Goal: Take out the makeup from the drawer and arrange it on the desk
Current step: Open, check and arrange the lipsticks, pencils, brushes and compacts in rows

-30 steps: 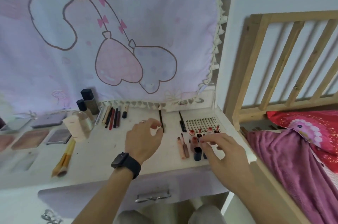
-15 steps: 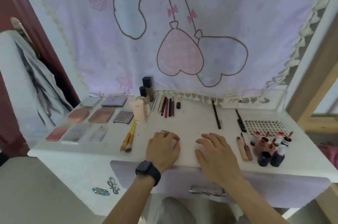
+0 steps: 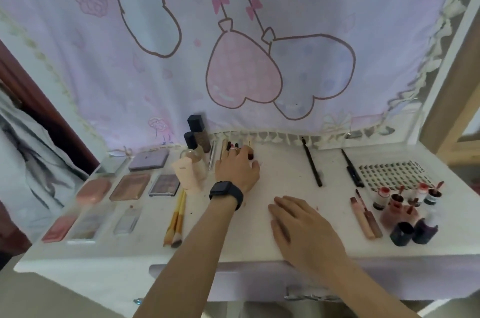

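My left hand point(image 3: 237, 171) has moved from the desk point(image 3: 285, 161) front to the back-row liner pencils point(image 3: 223, 148), fingers over them, grip unclear. My right hand point(image 3: 304, 229) stays flat. The drawer point(image 3: 259, 281) is shut, so I judge I'm only tidying.

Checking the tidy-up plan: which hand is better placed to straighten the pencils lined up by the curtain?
Left. The left hand lies over the pencils, touching them; the right hand rests flat near the front edge of the desk, well apart from them.
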{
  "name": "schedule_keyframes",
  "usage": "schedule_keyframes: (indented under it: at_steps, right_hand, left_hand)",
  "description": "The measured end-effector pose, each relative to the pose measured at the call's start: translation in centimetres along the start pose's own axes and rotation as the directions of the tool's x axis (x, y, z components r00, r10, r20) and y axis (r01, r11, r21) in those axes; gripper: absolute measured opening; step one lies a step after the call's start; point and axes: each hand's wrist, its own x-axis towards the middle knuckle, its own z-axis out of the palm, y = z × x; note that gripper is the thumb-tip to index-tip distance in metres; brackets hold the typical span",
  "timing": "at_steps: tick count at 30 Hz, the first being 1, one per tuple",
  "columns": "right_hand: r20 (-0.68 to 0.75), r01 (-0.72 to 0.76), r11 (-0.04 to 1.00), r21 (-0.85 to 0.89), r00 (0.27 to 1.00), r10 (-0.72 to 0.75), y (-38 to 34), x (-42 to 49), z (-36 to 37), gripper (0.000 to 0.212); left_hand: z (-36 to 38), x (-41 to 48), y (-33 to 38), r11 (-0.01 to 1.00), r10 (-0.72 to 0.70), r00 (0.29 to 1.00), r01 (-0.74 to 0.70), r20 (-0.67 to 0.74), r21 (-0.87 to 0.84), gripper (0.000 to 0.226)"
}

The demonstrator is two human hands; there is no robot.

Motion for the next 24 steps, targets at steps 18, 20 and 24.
schedule_keyframes:
  at_steps: [18, 20, 24]
  right_hand:
    - [-0.046, 0.018, 0.998, 0.067, 0.999, -0.015, -0.1, 0.2, -0.2, 0.042]
    - [-0.028, 0.007, 0.997, 0.083, 1.000, -0.005, -0.3, 0.2, -0.6, 0.044]
    - [0.059, -0.066, 0.980, 0.187, 0.997, 0.056, -0.6, 0.3, -1.9, 0.057]
  left_hand:
    - [-0.8, 0.6, 1.8, 0.812, -0.239, 0.968, 0.158, -0.073, -0.562, 0.019]
    - [-1.8, -2.3, 1.9, 0.664, -0.252, 0.967, 0.141, -0.042, -0.735, 0.016]
    - [-1.7, -7.5, 1.1, 0.475, -0.200, 0.979, 0.138, 0.046, -0.869, 0.018]
